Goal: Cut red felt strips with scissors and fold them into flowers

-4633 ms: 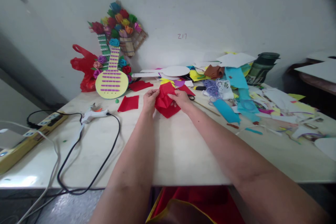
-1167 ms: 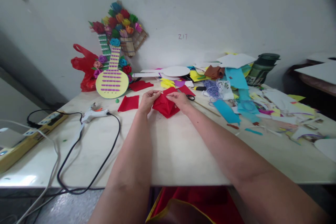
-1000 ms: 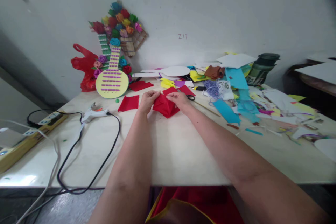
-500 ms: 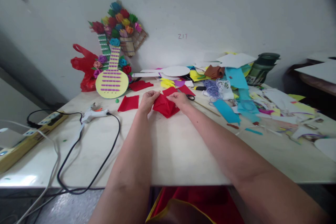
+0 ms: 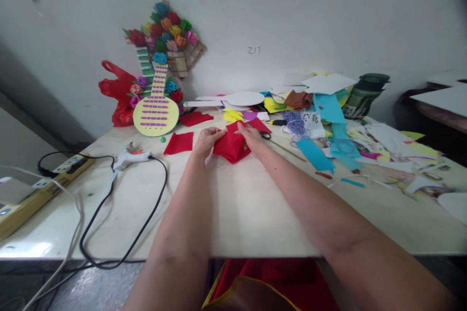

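Observation:
A folded piece of red paper (image 5: 229, 146) lies on the pale table (image 5: 233, 204) between my two hands. My left hand (image 5: 206, 140) pinches its left edge with fingers curled. On its right side, my right hand (image 5: 251, 137) presses and grips the top edge. More red paper pieces lie close by: a square (image 5: 178, 143) to the left and another (image 5: 195, 118) behind it. Scissors (image 5: 265, 135) show just past my right hand.
A glue gun (image 5: 129, 158) with black cord (image 5: 120, 214) and a power strip (image 5: 44, 184) lie at left. A paper guitar craft (image 5: 156, 107) and paper flowers (image 5: 164, 29) lean on the wall. Coloured paper scraps (image 5: 328, 121) and a dark jar (image 5: 365, 93) crowd the right.
The red paper, held up and bunched 4.6 s ago, now lies flatter on the table. My right fingers have shifted to its top edge in the last half second.

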Demonstrator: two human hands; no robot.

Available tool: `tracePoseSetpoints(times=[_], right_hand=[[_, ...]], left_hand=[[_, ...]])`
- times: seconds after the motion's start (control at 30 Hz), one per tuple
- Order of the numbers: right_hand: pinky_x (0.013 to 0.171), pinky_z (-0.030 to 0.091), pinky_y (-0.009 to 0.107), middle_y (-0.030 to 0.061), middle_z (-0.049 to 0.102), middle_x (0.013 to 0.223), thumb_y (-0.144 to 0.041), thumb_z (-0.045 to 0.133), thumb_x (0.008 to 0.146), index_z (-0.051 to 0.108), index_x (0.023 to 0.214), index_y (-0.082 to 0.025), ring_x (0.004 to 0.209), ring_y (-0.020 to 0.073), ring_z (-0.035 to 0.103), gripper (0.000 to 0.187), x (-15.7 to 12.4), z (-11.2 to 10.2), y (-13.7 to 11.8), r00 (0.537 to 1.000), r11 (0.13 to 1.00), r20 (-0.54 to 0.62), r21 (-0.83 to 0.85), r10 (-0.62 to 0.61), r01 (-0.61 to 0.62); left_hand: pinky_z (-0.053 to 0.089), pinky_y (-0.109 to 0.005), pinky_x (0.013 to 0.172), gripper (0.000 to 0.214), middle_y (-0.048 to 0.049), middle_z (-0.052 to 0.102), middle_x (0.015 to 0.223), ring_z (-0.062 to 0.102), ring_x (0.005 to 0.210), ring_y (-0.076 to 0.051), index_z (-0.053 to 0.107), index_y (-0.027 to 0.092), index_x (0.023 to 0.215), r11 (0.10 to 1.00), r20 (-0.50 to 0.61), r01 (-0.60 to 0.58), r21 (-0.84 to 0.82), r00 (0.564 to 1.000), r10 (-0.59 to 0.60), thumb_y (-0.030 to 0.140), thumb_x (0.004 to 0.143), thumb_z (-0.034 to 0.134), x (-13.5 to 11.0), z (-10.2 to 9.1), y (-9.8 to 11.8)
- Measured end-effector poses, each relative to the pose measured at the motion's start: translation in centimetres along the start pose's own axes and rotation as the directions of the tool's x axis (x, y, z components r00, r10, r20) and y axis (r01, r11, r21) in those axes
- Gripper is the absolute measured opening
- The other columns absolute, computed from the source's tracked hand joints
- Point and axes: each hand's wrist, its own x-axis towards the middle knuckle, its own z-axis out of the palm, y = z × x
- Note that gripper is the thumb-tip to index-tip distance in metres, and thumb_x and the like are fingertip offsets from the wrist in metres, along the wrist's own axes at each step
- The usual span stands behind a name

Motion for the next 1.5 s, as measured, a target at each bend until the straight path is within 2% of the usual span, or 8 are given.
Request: tracePoseSetpoints(times=[0.13,0.3,0.47,0.77,0.97,1.17,1.3,1.5], right_hand=[[0.035,0.026,0.021,-0.0002,0.051,0.051,-0.065,0.049,0.068,0.059,0.07,-0.016,0.04,0.0091,0.041,0.05,0.0,-0.2,-0.1,0.998,0.996,0.01,0.067,0.06,-0.06],[0.038,0.023,0.021,-0.0061,0.039,0.043,-0.055,0.061,0.062,0.052,0.057,-0.017,0.038,0.0064,0.032,0.039,-0.3,0.1,0.2,0.996,0.996,0.056,-0.062,-0.063,0.067],[0.044,0.031,0.023,-0.0051,0.045,0.046,-0.049,0.061,0.063,0.054,0.057,-0.016,0.043,0.008,0.039,0.034,-0.3,0.2,0.2,0.991,0.988,0.036,-0.079,-0.127,0.129],[0.034,0.023,0.021,-0.0005,0.051,0.045,-0.066,0.047,0.069,0.056,0.069,-0.016,0.037,0.0102,0.043,0.051,0.1,-0.2,0.1,0.996,0.988,0.049,0.129,0.079,-0.085],[0.032,0.022,0.02,-0.0012,0.052,0.044,-0.053,0.059,0.067,0.053,0.06,-0.016,0.036,0.0096,0.046,0.038,0.0,-0.3,0.2,0.995,0.994,0.102,0.112,0.003,-0.014],[0.037,0.034,0.021,-0.0026,0.053,0.045,-0.044,0.061,0.067,0.053,0.056,-0.017,0.036,0.0083,0.045,0.031,0.2,0.0,0.6,0.995,0.995,0.06,0.058,-0.082,0.079],[0.039,0.036,0.022,-0.0028,0.052,0.045,-0.047,0.06,0.067,0.051,0.055,-0.017,0.037,0.0092,0.046,0.033,0.2,-0.1,0.4,0.997,0.996,0.029,0.045,-0.072,0.07],[0.036,0.032,0.02,-0.0022,0.055,0.05,-0.048,0.066,0.061,0.053,0.061,-0.016,0.04,0.0088,0.048,0.034,-0.6,0.0,-0.4,0.994,0.997,0.11,0.075,-0.029,0.021]], left_hand=[[0.037,-0.02,0.045,0.033,0.0011,0.058,0.053,0.049,0.045,-0.008,0.054,0.014,0.062,1.0,0.005,0.002,-0.007,1.0,-0.002,0.039,0.053,0.075,0.1,0.0,0.0],[0.039,-0.021,0.047,0.035,0.0005,0.058,0.055,0.051,0.048,-0.009,0.055,0.014,0.062,1.0,0.003,-0.011,-0.014,1.0,0.011,0.041,0.052,0.074,0.2,-0.1,-0.2],[0.039,-0.021,0.046,0.034,0.0001,0.058,0.054,0.051,0.046,-0.009,0.055,0.014,0.061,1.0,0.029,0.027,-0.009,0.999,-0.027,0.039,0.051,0.075,0.0,0.0,0.0],[0.041,-0.022,0.047,0.033,-0.0011,0.06,0.055,0.052,0.048,-0.01,0.053,0.014,0.059,0.999,0.016,0.035,-0.019,0.999,-0.035,0.036,0.049,0.077,0.1,-0.1,-0.2],[0.042,-0.023,0.049,0.033,-0.0017,0.061,0.056,0.054,0.049,-0.011,0.057,0.013,0.062,0.998,0.017,0.053,-0.033,0.998,-0.052,0.036,0.05,0.077,0.1,-0.2,-0.2],[0.044,-0.024,0.052,0.03,-0.0033,0.063,0.059,0.057,0.052,-0.012,0.062,0.012,0.067,0.997,0.071,0.053,-0.057,0.996,-0.049,0.036,0.053,0.076,-0.1,-0.1,-0.1],[0.047,-0.027,0.06,0.035,-0.0079,0.067,0.071,0.061,0.061,-0.016,0.067,0.011,0.076,0.992,0.105,0.116,-0.047,0.988,-0.111,0.034,0.052,0.077,-0.3,0.0,0.0],[0.048,-0.027,0.061,0.034,-0.0087,0.067,0.072,0.061,0.06,-0.016,0.066,0.01,0.077,0.994,0.065,0.094,-0.062,0.994,-0.09,0.032,0.053,0.076,-0.2,-0.3,-0.2]])
